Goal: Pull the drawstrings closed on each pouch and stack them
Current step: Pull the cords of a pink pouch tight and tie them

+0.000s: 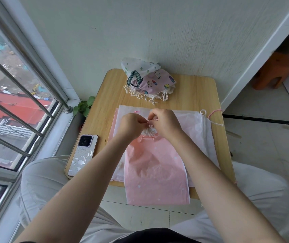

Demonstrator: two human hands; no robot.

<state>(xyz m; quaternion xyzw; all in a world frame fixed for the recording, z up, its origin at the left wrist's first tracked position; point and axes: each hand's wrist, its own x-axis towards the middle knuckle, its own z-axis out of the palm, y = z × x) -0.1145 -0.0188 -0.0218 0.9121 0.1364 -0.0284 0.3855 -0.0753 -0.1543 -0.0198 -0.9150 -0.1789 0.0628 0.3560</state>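
Observation:
A pink pouch (155, 169) lies in front of me on the small wooden table (192, 95), its bottom hanging over the near edge and its mouth gathered. My left hand (131, 127) and my right hand (166, 123) meet above that mouth, both pinching its white drawstring (149, 131). Under it lie flat pale pouches (198, 127), with white and pink cords (212, 116) trailing off to the right. At the table's far edge sits a pile of closed pouches (150, 81): a lilac cartoon print with a white cactus print on top.
A phone (83, 152) in a patterned case lies at the table's left near edge. A window with metal bars (17, 95) runs along the left, with a small green plant (84, 106) by the sill. My knees flank the table. An orange stool (271, 71) stands far right.

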